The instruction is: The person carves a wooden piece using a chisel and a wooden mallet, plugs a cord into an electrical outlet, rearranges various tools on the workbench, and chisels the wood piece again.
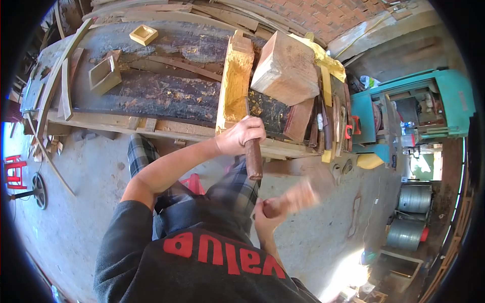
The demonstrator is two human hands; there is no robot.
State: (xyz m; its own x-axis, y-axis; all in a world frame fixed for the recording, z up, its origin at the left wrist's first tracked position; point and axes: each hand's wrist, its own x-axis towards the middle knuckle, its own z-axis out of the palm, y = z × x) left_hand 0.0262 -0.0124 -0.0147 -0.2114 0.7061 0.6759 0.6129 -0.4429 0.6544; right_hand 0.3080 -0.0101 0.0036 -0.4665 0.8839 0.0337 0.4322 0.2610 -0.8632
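My left hand (241, 136) is wrapped round a chisel (254, 162), whose thick brown wooden handle sticks out below the fist toward me. Its narrow blade points away, into the hollow of a long yellow wooden piece (236, 70) lying across the bench; the exact contact of the tip is hard to make out. Lower right, my right hand (268, 216) grips a wooden mallet (303, 194), its head smeared by motion and held apart from the chisel. A large wooden block (288, 68) sits just right of the yellow piece.
The dark, worn workbench (166, 96) carries two small hollowed wooden boxes, one being a yellow box (144, 35), the other a paler box (105, 76). Long strips (65, 65) lean at left. Tools and offcuts lie right of the block, before a teal machine (366, 118). A red stool (15, 171) stands far left.
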